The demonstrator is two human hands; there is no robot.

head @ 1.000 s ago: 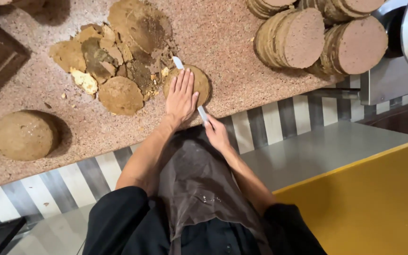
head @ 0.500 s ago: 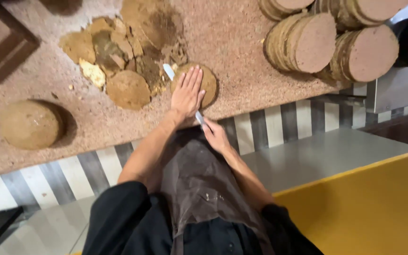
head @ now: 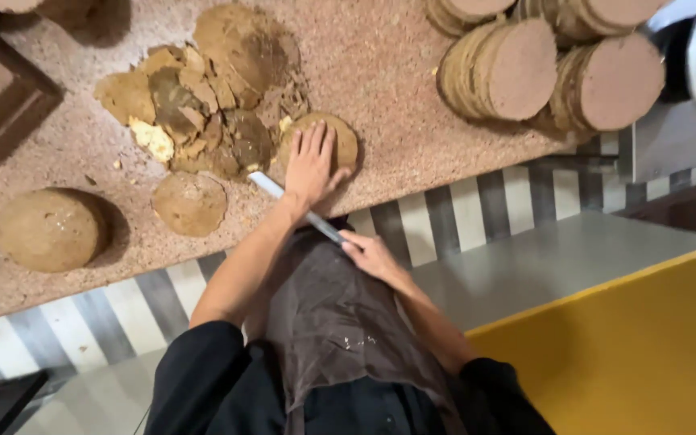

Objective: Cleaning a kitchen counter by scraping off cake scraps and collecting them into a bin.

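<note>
Now the round brown disc (head: pixel 333 137) lies near the front edge of the desk (head: pixel 380 72), the left hand (head: pixel 312 165) flat and spread on it. Right hand (head: pixel 370 254) grips a knife (head: pixel 296 208), probably by its handle. Broken pieces (head: pixel 195 113) lie beside.

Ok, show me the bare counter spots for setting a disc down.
Bare counter lies between the scrap pile and the stacked discs. A smaller gap sits between the round loaf and the flat slice. It is crowded around the left hand.
</note>
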